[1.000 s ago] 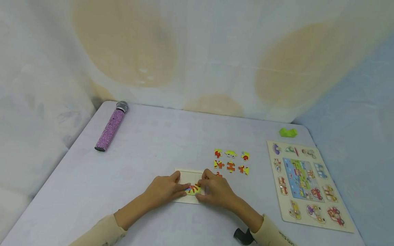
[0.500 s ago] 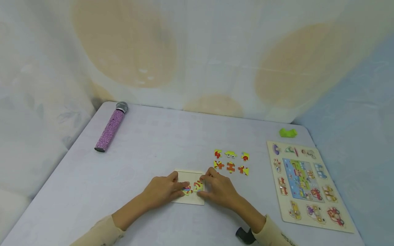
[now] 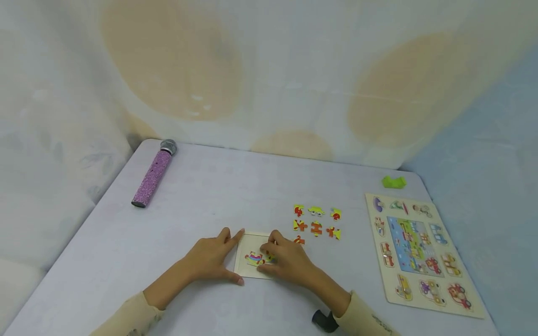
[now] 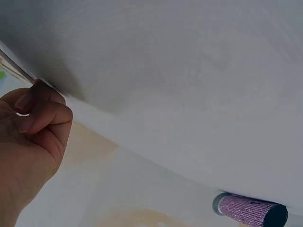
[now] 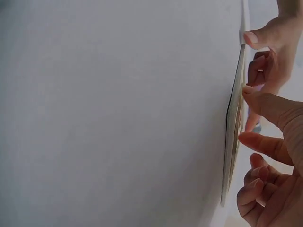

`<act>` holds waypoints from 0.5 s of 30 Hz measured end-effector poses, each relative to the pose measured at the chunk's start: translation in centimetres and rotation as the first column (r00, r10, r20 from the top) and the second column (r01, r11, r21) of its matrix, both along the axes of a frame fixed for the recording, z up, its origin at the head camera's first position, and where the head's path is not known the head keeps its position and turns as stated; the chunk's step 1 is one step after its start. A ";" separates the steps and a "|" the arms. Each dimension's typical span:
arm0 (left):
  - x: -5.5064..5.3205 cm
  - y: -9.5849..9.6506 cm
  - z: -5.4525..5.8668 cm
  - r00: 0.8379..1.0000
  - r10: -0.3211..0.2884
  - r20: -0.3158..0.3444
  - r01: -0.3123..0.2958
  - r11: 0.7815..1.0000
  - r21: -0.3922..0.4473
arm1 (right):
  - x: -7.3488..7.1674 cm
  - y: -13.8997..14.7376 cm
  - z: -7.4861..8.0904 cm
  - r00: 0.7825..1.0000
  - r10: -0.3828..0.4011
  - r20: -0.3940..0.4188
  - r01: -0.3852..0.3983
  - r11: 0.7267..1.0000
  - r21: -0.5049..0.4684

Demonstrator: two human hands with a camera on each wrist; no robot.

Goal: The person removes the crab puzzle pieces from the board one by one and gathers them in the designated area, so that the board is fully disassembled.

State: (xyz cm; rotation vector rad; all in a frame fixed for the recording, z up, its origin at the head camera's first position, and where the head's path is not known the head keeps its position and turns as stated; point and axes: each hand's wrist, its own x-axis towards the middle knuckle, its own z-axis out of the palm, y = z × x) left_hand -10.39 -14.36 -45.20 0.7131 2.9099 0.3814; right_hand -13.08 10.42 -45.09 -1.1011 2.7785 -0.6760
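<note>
A small wooden puzzle tray [image 3: 253, 240] lies near the table's front. In it, a rainbow-patterned jigsaw piece [image 3: 254, 258] lies flat near the middle. My right hand [image 3: 290, 259] reaches over the tray's right side; its thumb and index finger pinch a yellow-and-red jigsaw piece [image 3: 270, 257], mostly hidden beneath the fingers. At the tray's left edge my left hand [image 3: 210, 258] spreads its straight index finger and thumb along the side, touching or close to the corners. In the right wrist view the tray [image 5: 231, 142] appears edge-on, with both hands beside it.
Several loose jigsaw pieces [image 3: 316, 227] lie in rows right of the tray. A larger vehicle puzzle board [image 3: 380, 275] lies at the right, with a green object [image 3: 393, 182] behind it. A purple glitter microphone [image 3: 153, 177] lies far left. A black object [image 3: 324, 321] sits by the right sleeve.
My left hand has let go of the rainbow piece and moved left to the tray's edge. My right hand has moved left with its piece, closer to the rainbow piece.
</note>
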 end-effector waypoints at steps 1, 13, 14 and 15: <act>0.0 0.0 -0.1 1.000 0.000 0.001 0.000 1.000 -0.001 | 0.0 -0.1 -0.1 1.000 0.002 -0.006 -0.002 1.000 -0.008; -0.2 0.0 -0.4 1.000 0.009 0.014 -0.009 1.000 -0.003 | 0.1 -0.8 -0.4 1.000 -0.005 -0.022 0.004 0.999 -0.034; -0.2 -0.1 -0.4 1.000 0.010 0.013 -0.010 1.000 -0.004 | 0.1 -0.9 -0.4 1.000 -0.004 -0.024 0.003 0.999 -0.032; -0.2 -0.1 -0.4 1.000 0.011 0.014 -0.011 1.000 -0.002 | 0.0 -1.0 -0.5 1.000 -0.002 -0.026 0.002 1.000 -0.029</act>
